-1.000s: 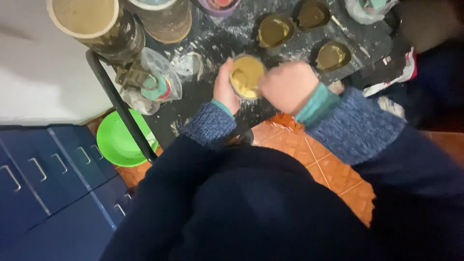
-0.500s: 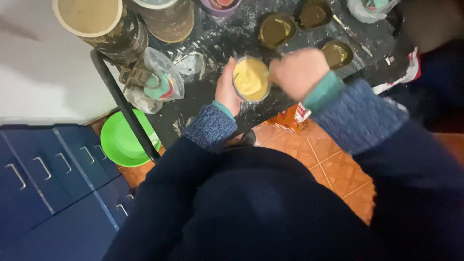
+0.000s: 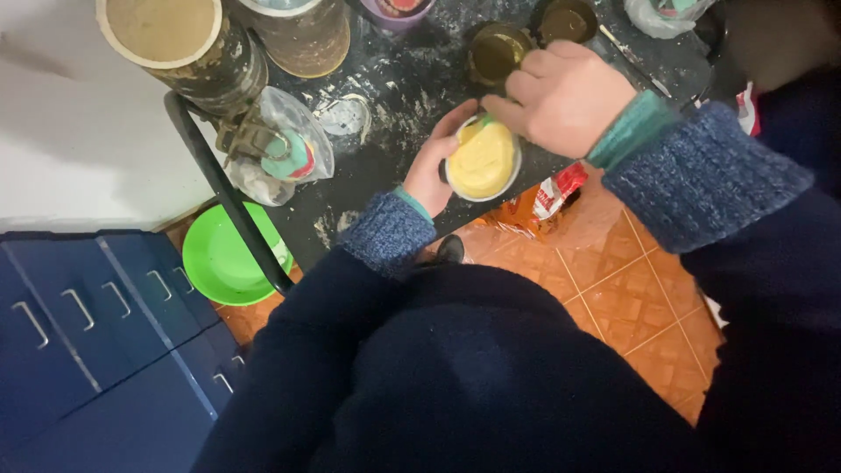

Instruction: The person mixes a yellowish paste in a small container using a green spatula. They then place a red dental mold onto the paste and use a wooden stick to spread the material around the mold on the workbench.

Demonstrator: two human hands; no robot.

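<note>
My left hand [image 3: 435, 164] cups a small round white bowl [image 3: 483, 161] filled with pale yellow paste, held at the front edge of a black, flour-dusted table [image 3: 394, 83]. My right hand [image 3: 565, 96] hovers over the bowl's far rim with fingers curled, the fingertips touching the paste or pinching something small; what it holds is hidden. Both arms wear blue knitted sleeves with teal cuffs.
Two brownish moulds [image 3: 497, 51] sit behind the bowl. A large cylindrical tin [image 3: 180, 44] and another [image 3: 302, 31] stand at the far left, with a clear plastic bag [image 3: 285, 153] beside them. A green basin [image 3: 229, 260] and blue drawers [image 3: 79, 342] are on the orange tiled floor.
My right hand has shifted from right of the bowl to above its far rim. The bowl has stayed in my left hand.
</note>
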